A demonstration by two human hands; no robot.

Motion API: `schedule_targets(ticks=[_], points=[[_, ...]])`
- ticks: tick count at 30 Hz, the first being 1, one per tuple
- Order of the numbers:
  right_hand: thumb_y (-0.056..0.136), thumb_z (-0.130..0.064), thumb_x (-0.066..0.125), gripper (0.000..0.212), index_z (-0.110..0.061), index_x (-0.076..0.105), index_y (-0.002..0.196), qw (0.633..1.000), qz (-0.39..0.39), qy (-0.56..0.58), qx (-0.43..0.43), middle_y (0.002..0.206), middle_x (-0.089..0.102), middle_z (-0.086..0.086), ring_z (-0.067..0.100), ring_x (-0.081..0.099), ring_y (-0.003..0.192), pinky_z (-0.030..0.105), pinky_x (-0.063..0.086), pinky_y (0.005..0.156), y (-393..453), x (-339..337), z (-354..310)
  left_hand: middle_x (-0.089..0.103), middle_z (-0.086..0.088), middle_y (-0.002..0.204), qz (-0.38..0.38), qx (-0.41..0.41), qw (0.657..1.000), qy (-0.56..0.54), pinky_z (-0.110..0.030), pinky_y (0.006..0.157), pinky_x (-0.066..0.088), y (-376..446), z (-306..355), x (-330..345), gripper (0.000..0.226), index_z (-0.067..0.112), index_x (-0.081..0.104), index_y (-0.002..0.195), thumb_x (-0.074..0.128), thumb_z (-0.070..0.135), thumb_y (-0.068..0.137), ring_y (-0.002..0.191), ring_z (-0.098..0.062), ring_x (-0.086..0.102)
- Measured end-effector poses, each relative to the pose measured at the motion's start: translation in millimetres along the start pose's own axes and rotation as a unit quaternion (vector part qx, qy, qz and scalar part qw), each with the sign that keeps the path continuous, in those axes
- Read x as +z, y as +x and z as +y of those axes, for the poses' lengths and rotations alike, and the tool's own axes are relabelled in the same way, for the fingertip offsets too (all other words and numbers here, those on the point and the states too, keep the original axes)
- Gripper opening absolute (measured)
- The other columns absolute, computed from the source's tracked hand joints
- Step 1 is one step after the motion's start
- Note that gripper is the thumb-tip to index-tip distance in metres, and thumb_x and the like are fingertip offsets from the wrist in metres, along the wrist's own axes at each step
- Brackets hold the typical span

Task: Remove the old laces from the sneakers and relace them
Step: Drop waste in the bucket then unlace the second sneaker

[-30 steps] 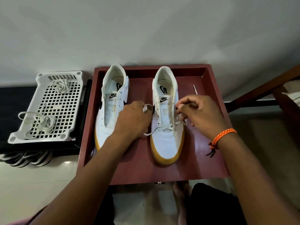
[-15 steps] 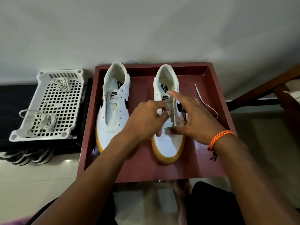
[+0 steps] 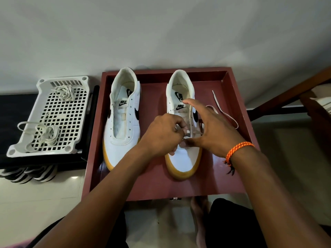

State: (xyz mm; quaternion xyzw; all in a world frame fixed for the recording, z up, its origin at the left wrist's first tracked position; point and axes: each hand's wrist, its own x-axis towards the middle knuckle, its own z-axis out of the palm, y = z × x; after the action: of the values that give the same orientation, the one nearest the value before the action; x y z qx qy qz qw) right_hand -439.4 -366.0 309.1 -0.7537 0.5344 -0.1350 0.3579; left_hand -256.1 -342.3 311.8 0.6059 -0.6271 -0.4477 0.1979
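Observation:
Two white sneakers with tan soles stand in a dark red tray (image 3: 232, 90). The left sneaker (image 3: 123, 122) has no lace. Over the right sneaker (image 3: 182, 158), my left hand (image 3: 163, 135) pinches the white lace tip at the lower eyelets. My right hand (image 3: 211, 129) rests on the same shoe with fingers spread, thumb by the lowest eyelets and index finger stretched along the tongue. The lace's free end (image 3: 222, 111) trails onto the tray to the right of the shoe.
A white perforated basket (image 3: 71, 119) left of the tray holds two bundles of old laces (image 3: 44, 135). Black-and-white shoes (image 3: 28, 174) lie under it. A wooden frame (image 3: 286, 93) runs along the right. A wall stands close behind the tray.
My right hand let go of the lace and spread over the shoe, and the free end dropped onto the tray. My left hand moved right to the lower eyelets, pinching the lace tip.

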Motion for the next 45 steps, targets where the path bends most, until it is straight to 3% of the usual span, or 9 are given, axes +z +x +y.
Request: schedule_targets(ticks=[4,10,15,20,24,27,35,40,45], points=[[0.059,-0.039,0.103,0.120,-0.056,0.030,0.152,1.000,0.000,0.004,0.004,0.135,0.050,-0.021,0.016,0.057,0.123,0.041,0.055,0.100,1,-1,3,0.055,-0.002,0.047,0.023,-0.030,0.996,-0.076,-0.058,0.067,0.062,-1,2,-4,0.022,-0.002,0.063,0.074,0.056,0.007,0.093,0.043,-0.024,0.065],[0.074,-0.032,0.093,0.106,-0.060,0.026,0.151,0.999,-0.003,0.033,-0.004,0.151,0.052,-0.012,0.020,0.060,0.127,0.049,0.055,0.102,4,4,8,0.054,-0.004,0.049,0.054,-0.094,0.982,-0.155,-0.022,0.044,0.042,-1,-1,-10,0.044,0.001,0.054,0.056,0.061,0.016,0.097,0.047,-0.024,0.057],[0.076,-0.026,0.090,0.106,-0.059,0.024,0.152,0.999,0.003,0.034,0.001,0.151,0.053,-0.012,0.021,0.061,0.123,0.049,0.056,0.100,5,7,7,0.058,0.003,0.046,0.110,-0.134,0.959,-0.224,-0.022,0.045,0.048,1,0,-8,0.045,0.012,0.064,0.057,0.059,0.022,0.101,0.055,-0.026,0.058],[0.084,-0.025,0.085,0.101,-0.058,0.022,0.156,0.997,-0.024,0.070,0.005,0.160,0.042,-0.013,0.014,0.049,0.137,0.042,0.049,0.110,3,0,9,0.063,0.005,0.081,0.269,0.091,0.957,0.053,-0.038,0.064,0.053,9,-19,-5,0.013,0.024,0.069,0.087,0.064,0.028,0.098,0.073,-0.014,0.060],[0.085,-0.021,0.081,0.099,-0.056,0.022,0.157,0.999,0.005,0.043,0.005,0.156,0.046,-0.009,0.016,0.056,0.131,0.044,0.054,0.104,3,4,4,0.049,-0.002,0.140,0.226,0.179,0.935,0.205,-0.044,0.088,0.052,8,-21,3,0.015,0.029,0.076,0.106,0.063,0.029,0.100,0.121,-0.027,0.051],[0.086,-0.029,0.080,0.096,-0.055,0.021,0.157,0.999,0.030,0.009,0.003,0.155,0.048,-0.011,0.016,0.058,0.129,0.044,0.056,0.099,2,10,2,0.025,-0.003,0.171,0.165,0.159,0.933,0.277,-0.049,0.097,0.045,4,-28,12,0.014,0.034,0.077,0.105,0.064,0.034,0.100,0.149,-0.035,0.032],[0.083,-0.033,0.086,0.100,-0.057,0.021,0.156,0.999,0.036,-0.003,0.004,0.148,0.054,-0.009,0.021,0.064,0.118,0.047,0.060,0.092,5,11,5,0.026,0.007,0.171,0.170,0.150,0.953,0.201,-0.049,0.099,0.036,15,-32,11,0.010,0.030,0.074,0.085,0.071,0.026,0.093,0.146,-0.031,0.032],[0.080,-0.035,0.089,0.102,-0.060,0.022,0.153,0.999,0.029,0.008,0.021,0.153,0.051,-0.013,0.018,0.059,0.128,0.049,0.058,0.098,3,9,0,0.051,-0.005,0.151,0.296,0.144,0.941,0.075,-0.056,0.102,0.049,21,-32,-13,0.028,0.016,0.073,0.092,0.051,0.033,0.095,0.126,-0.028,0.055],[0.082,-0.036,0.086,0.100,-0.061,0.020,0.153,0.999,0.033,-0.005,0.023,0.155,0.047,-0.016,0.015,0.055,0.132,0.049,0.056,0.098,1,10,-1,0.036,0.001,0.166,0.278,0.173,0.912,0.246,-0.049,0.112,0.031,3,-20,-10,0.026,0.031,0.068,0.117,0.056,0.023,0.095,0.150,-0.033,0.032]])
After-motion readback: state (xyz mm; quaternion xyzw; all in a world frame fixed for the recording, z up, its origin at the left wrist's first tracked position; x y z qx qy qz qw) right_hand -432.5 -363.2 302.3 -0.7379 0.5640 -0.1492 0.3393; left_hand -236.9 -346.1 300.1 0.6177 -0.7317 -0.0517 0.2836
